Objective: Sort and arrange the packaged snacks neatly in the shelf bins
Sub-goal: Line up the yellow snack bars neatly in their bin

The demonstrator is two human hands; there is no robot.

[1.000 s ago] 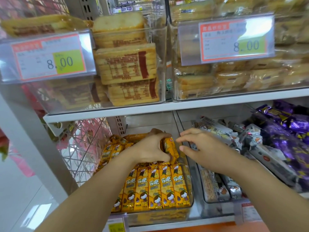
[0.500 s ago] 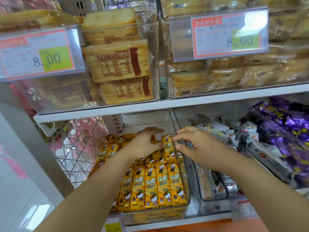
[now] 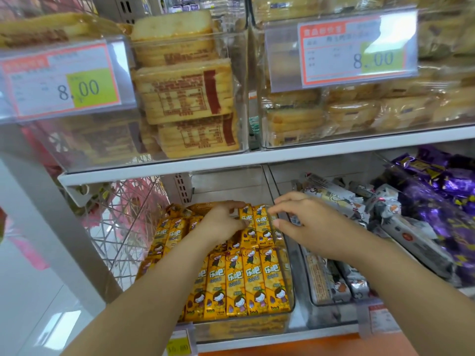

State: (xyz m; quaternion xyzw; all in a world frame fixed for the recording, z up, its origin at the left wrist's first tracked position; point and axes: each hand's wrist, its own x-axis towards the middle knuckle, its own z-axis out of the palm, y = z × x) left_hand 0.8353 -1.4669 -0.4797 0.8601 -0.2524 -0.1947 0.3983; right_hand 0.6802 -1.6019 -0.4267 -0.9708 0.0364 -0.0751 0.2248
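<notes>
- Left hand point(image 3: 221, 223), centre of the head view, reaches into the clear bin point(image 3: 291, 291) on the lower shelf, with its fingers and thumb closed round the top of an upright yellow pack point(image 3: 247, 217) in the back row.
- Right hand point(image 3: 311, 222), just right of it, has loosely curved fingers grasping nothing. Its fingertips point(image 3: 272, 209) are beside the next back-row pack, but I cannot tell whether they touch it.
- Yellow snack packs point(image 3: 246, 281) stand side by side in a neat front row at lower centre, with looser ones lying to the left behind them.
- Silver-white packs point(image 3: 331, 281) fill the neighbouring bin on the right, and purple packs point(image 3: 437, 201) lie at the far right.
- Wrapped bread slices point(image 3: 185, 93) are stacked in the bins on the upper shelf point(image 3: 257, 160), behind price tags point(image 3: 64, 80) reading 8.00.
</notes>
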